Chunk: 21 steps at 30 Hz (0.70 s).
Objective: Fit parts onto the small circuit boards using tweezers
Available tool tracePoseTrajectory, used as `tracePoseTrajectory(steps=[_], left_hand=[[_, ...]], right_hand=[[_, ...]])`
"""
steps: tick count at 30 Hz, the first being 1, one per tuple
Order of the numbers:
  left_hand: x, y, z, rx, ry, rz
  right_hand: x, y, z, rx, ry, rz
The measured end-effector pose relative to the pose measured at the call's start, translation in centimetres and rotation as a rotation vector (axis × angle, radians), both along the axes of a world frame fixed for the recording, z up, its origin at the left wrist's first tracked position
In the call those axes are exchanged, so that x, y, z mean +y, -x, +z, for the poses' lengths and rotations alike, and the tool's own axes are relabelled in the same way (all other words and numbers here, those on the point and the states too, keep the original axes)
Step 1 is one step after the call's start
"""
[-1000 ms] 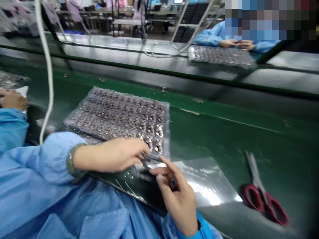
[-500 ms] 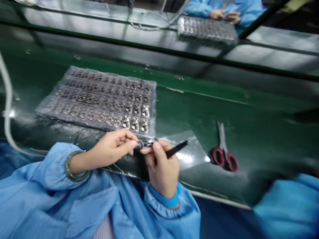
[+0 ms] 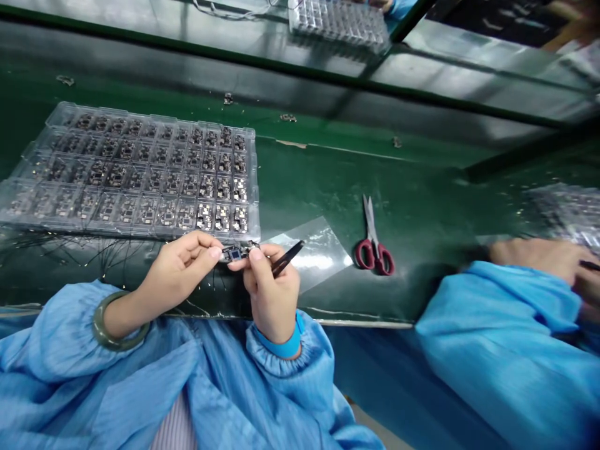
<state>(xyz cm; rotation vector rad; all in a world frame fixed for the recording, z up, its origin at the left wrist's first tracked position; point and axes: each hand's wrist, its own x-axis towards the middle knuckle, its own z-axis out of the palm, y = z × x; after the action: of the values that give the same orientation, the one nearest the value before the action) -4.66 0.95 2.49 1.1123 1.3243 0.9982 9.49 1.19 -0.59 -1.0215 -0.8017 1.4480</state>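
Observation:
Between my two hands, just in front of the tray, is a small circuit board (image 3: 235, 253) with a dark square chip. My left hand (image 3: 180, 265) pinches its left end between thumb and fingertips. At the other end, my right hand (image 3: 272, 284) grips the board with thumb and forefinger. Black tweezers (image 3: 289, 257) are tucked in that same hand, their tips pointing up and right, away from the board. The clear plastic tray (image 3: 255, 187) holds rows of similar small boards in its pockets.
Red-handled scissors (image 3: 374, 240) lie to the right, beside a clear plastic sheet (image 3: 323, 250). Thin black wires (image 3: 112, 250) stick out along the tray's front edge. A co-worker's sleeve (image 3: 506, 312) is at the right. Small loose parts (image 3: 288, 117) lie along the back ledge.
The view has swung right, so the tray, scissors and hands appear further left and the co-worker's arm shows more. Both hands keep hold of the board in much the same pose.

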Motion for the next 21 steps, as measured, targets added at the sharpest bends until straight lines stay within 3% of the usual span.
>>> tracePoseTrajectory(steps=[11, 14, 17, 21], left_hand=[[0.1, 0.4, -0.4, 0.017, 0.007, -0.016], [0.0, 0.7, -0.3, 0.022, 0.014, -0.041], [-0.2, 1.1, -0.4, 0.065, 0.030, -0.115], [-0.3, 1.4, -0.5, 0.102, 0.001, -0.304]], right_hand=[[-0.3, -0.5, -0.3, -0.090, -0.004, 0.030], [0.2, -2.3, -0.1, -0.189, -0.091, -0.083], [0.8, -4.6, 0.0, -0.221, -0.134, -0.187], [0.9, -6.4, -0.6, -0.245, -0.033, -0.169]])
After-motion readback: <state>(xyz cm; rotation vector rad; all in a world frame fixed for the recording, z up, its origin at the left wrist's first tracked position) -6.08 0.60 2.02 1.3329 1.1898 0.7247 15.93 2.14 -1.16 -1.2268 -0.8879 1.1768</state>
